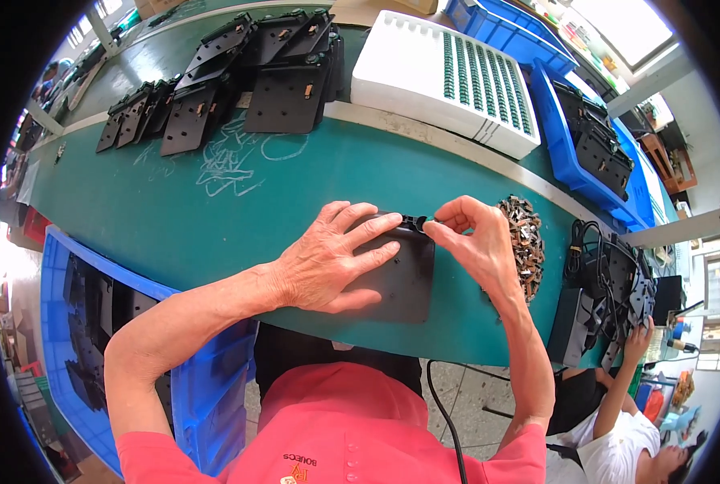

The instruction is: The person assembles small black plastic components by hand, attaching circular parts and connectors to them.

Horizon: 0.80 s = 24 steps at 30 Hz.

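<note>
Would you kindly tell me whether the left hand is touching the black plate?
Touching: the head view shows the left hand resting spread across the black plate.

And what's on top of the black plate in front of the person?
The left hand lies spread on the black plate. A small black fitting sits at the far edge, beside the right hand. Whatever lies beneath the left hand is covered.

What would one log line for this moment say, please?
left hand: spread on black plate | right hand: at plate's far edge, grip unclear | beside right hand: pile of small parts | beyond: white tray
</note>
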Available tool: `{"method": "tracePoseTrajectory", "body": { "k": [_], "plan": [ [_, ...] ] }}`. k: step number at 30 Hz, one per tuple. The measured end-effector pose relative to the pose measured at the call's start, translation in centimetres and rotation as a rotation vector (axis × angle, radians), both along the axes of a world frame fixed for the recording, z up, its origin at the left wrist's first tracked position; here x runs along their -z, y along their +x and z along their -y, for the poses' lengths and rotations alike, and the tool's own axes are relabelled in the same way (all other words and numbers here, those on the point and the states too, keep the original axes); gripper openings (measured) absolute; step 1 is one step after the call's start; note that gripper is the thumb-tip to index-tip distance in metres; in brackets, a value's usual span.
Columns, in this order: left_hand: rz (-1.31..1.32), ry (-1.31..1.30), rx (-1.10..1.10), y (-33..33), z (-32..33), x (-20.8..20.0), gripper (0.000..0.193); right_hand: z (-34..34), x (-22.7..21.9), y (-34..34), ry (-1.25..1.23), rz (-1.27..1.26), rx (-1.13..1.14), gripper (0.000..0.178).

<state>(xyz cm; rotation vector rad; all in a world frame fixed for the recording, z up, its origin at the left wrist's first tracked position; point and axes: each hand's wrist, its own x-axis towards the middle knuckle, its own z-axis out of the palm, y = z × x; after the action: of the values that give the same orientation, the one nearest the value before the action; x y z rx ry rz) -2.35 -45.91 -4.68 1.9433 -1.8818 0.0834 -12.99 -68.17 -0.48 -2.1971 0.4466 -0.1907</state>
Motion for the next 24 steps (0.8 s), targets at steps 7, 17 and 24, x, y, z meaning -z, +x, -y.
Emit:
{"method": "tracePoseTrajectory", "body": {
  "k": [7, 17, 24],
  "plan": [
    [-0.026, -0.064, -0.002, -0.1, 0.0, -0.1, 0.058, -0.7, 0.3, 1.6, -0.030, -0.033, 0.052, 0.029],
    [-0.020, -0.062, -0.006, -0.1, 0.0, 0.0, 0.058, -1.7, 0.6, 1.0, -0.108, -0.015, 0.078, 0.024],
    [-0.004, -0.021, -0.005, 0.0, -0.1, 0.1, 0.060, -1.3, 1.0, 0.4, -0.020, 0.030, 0.059, 0.020]
  ]
}}
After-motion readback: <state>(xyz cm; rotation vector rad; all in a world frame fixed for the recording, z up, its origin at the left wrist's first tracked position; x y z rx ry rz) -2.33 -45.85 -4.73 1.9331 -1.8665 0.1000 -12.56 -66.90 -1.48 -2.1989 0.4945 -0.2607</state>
